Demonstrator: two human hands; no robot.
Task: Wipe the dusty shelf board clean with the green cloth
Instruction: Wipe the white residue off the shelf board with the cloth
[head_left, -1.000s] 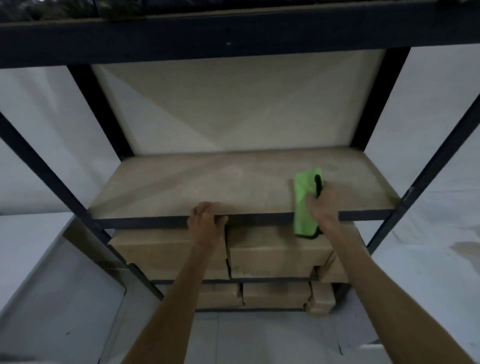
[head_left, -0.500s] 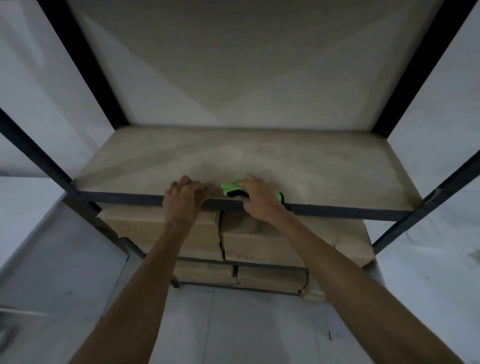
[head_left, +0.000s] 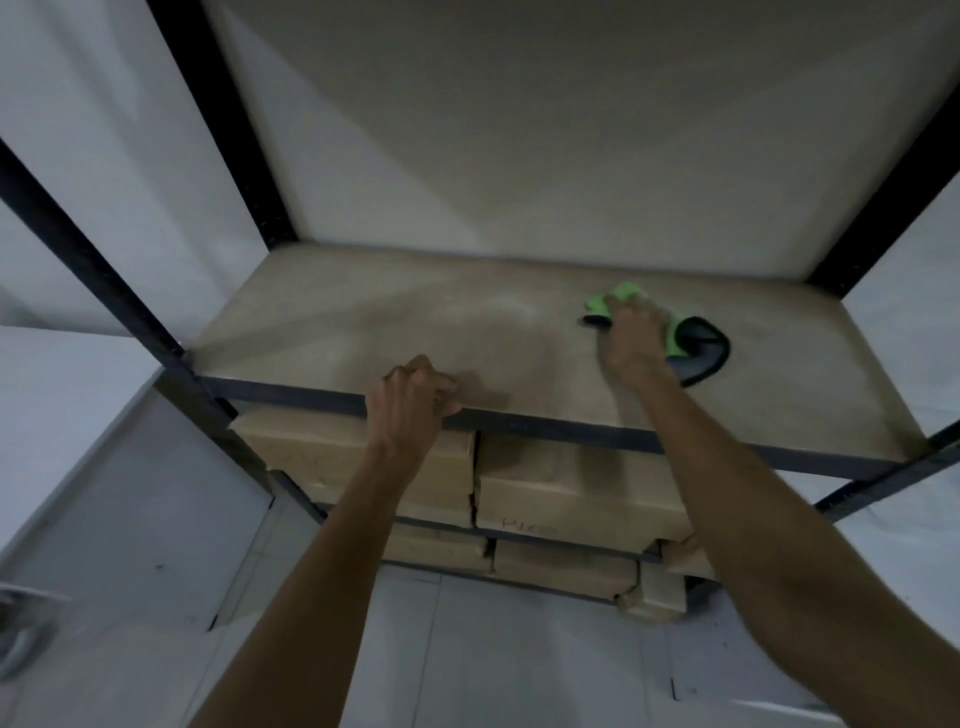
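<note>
Green cloth (head_left: 674, 335) in right hand (head_left: 631, 340) on shelf board (head_left: 363, 322); left hand (head_left: 408, 402) grips edge.

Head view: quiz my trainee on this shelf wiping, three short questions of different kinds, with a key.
1. True or false: the left hand grips the board's front edge.
2. Which hand holds the cloth on the board? A) left hand B) right hand
3. Fill in: under the board sit cardboard ____.
Key: 1 true; 2 B; 3 boxes.
</note>
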